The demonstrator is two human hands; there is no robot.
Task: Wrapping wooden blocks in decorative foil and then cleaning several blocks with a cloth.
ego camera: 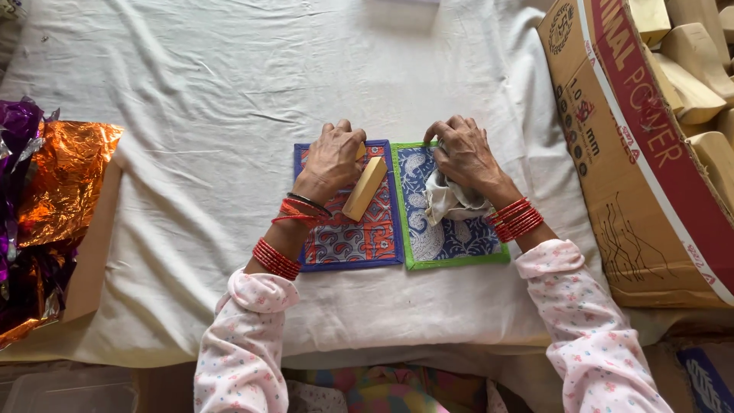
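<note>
Left hand (333, 159) curled palm-down over the upper end of a small tan wooden block (365, 188), fingers bent around it, block slanting down across a patchwork mat with a blue border (348, 260). Right hand (464, 155) pressed palm-down on the neighbouring mat with a green border (459, 256), fingers bent together at its top edge, a crumpled pale cloth (451, 203) tucked under the palm; whether actually pinched, impossible to tell. Both mats side by side, edges touching, flat on a white sheet (214, 99). Red bangles on both wrists. Cardboard box (634, 191) of pale wooden blocks (699, 65) at far right; crinkled orange and purple foil (61, 176) at far left.
</note>
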